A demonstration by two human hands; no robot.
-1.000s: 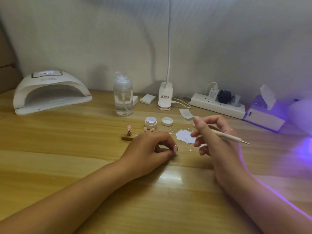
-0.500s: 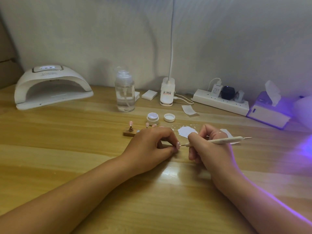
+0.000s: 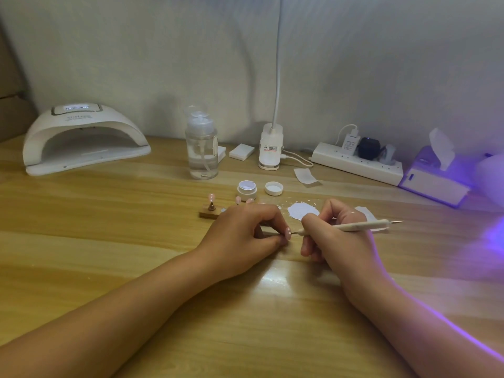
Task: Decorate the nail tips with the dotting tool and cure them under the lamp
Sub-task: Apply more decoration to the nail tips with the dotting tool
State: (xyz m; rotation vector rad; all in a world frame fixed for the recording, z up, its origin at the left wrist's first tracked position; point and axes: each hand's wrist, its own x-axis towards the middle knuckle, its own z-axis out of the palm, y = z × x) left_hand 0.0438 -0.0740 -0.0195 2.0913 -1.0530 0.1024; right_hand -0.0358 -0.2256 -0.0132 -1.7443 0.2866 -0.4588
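Your left hand covers most of the nail tip it pinches; only a pink sliver shows, and any dots on it are too small to read. The dotting tool tip meets that sliver, contact unclear. Your right hand hides the tool's middle. A purple-lit object is cut off at the right edge.

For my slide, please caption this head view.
Right hand touches dotting tool to nail tip held by left hand.

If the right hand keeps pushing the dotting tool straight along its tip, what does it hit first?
The nail tip pinched in the left hand. The right hand aims the dotting tool leftward, its point at or almost on that tip; contact is unclear.
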